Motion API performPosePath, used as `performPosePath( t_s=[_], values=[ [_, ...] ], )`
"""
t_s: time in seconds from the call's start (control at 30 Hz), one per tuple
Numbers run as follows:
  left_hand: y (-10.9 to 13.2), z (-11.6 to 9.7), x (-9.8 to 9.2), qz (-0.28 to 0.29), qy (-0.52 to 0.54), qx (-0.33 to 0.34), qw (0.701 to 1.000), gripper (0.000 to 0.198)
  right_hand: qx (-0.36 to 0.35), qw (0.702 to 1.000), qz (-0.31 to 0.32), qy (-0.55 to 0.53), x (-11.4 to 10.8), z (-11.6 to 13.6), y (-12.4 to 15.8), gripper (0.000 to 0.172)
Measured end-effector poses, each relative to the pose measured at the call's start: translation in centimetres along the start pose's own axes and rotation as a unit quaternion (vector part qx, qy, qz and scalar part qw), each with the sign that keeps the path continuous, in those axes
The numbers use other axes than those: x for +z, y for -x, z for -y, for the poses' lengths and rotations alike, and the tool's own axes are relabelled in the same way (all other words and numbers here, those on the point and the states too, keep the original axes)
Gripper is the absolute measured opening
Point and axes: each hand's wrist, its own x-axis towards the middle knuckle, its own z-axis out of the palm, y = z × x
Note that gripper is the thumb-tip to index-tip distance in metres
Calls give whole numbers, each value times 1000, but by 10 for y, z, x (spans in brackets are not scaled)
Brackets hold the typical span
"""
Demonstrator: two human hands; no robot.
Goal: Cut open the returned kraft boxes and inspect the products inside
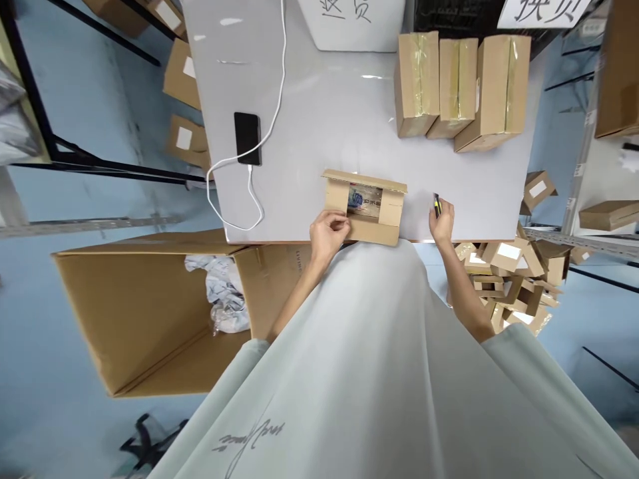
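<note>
A small cardboard box lies at the table's front edge with its flaps partly open. Through the gap between the flaps a printed item shows inside. My left hand pinches the box's near left flap, thumb and fingertips together. To the right of the box, my right hand is closed around a small black and yellow cutter, apart from the box.
Three taped boxes stand at the table's back right, beside a white bin. A phone with a white cable lies left. A large open carton is at lower left; discarded boxes pile at right.
</note>
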Motion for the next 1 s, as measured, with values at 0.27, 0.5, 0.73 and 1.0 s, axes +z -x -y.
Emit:
performPosePath(
  t_s=[0.27, 0.5, 0.73, 1.0],
  values=[
    [-37, -6, 17, -24, -134, -2, 991, 73, -137, 983, 62, 103, 42, 130, 50, 88],
    [-43, 6, -4, -66, -57, 67, 994, 65, -99, 985, 89, 113, 45, 146, 39, 100],
    [-46, 28, -41, -132, -67, 95, 984, 66, -100, 995, 10, 17, -2, 85, 47, 76],
    [-35, 22, -45, 97, -211, 210, 950, 44, -84, 988, -38, 126, -6, 102, 61, 40]
  ],
)
